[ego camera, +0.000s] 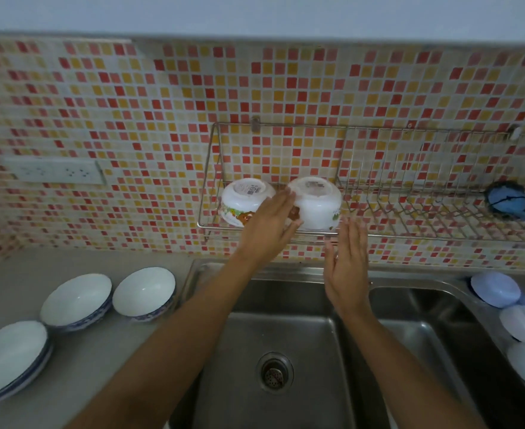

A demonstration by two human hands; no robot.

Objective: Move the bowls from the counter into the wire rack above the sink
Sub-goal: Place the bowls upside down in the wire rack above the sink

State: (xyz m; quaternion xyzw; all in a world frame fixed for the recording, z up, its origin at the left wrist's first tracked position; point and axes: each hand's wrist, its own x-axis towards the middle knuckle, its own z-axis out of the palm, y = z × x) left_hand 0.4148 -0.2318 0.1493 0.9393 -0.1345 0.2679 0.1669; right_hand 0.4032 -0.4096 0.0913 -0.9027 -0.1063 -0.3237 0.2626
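Two white bowls with cartoon prints sit upside down in the left end of the wire rack: one bowl at the far left, the other bowl beside it. My left hand lies flat between them, fingers touching the right one's side. My right hand hovers open just below the rack's front rail, holding nothing. On the counter at the left stand two blue-rimmed bowls and a stack of plates.
A steel double sink lies under my arms, drain in the middle. A blue brush rests in the rack's right end. White and pale blue lids or dishes sit at the right. A wall socket is on the tiles.
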